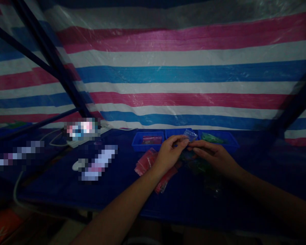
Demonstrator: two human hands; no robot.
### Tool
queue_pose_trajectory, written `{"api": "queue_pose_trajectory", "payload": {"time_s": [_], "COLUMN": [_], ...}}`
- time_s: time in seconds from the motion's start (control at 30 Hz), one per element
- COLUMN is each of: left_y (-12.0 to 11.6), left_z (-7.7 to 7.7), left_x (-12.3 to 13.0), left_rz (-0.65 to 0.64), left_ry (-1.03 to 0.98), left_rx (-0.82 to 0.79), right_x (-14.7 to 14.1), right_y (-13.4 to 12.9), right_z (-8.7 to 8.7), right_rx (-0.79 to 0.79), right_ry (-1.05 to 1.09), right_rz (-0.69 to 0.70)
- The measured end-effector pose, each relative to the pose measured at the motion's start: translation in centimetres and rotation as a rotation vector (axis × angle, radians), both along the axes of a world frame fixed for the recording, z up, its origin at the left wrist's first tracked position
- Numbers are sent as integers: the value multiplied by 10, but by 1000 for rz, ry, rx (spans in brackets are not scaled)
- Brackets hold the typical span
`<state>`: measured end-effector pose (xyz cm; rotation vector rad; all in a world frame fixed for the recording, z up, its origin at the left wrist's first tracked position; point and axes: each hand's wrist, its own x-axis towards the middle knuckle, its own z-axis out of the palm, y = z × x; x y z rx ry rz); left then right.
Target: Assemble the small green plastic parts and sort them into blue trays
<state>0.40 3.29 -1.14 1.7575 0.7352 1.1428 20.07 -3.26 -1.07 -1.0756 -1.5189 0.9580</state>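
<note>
Just over the middle blue tray (169,132), a small clear plastic bag (190,134) shows beyond my fingertips. My left hand (169,151) is closed, its thumb and forefinger pinched at the bag's lower edge. Close against it, my right hand (215,156) has its fingertips drawn together; what they hold is too small and dark to name. Red plastic bags (146,161) lie fanned out on the table under my left wrist and forearm. Below my right hand are dim green bags (200,166), partly hidden.
A left blue tray (137,146) holds a reddish packet (152,140); green bags (211,138) lie in the right blue tray (233,141). On the blue table (66,183) are a power strip (78,142), a white rounded object (79,165) and blurred-out items. Striped sheeting (183,75) hangs behind.
</note>
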Motion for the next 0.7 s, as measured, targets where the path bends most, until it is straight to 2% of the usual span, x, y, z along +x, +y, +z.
{"api": "queue_pose_trajectory", "payload": {"time_s": [0.13, 0.27, 0.33, 0.43, 0.5, 0.6, 0.7], "left_y": [2, 5, 5, 4, 4, 4, 5], "left_z": [-4, -4, -4, -2, -2, -3, -4], "left_x": [2, 3, 3, 3, 3, 2, 2], "left_rz": [38, 45, 42, 39, 41, 37, 31], "left_ry": [-65, -133, -149, -163, -173, -179, -172], "left_rx": [-74, -70, -75, -86, -95, -101, -102], "right_x": [5, 8, 9, 12, 13, 11, 7], "right_y": [9, 18, 19, 17, 14, 9, 6], "right_z": [-1, -5, -7, -8, -8, -9, -11], "right_rx": [-57, -106, -120, -79, 49, 276, 334], "right_ry": [59, 146, 140, -45, -270, -540, -658], "right_rz": [-32, 40, 30, -43, -34, 118, 232]}}
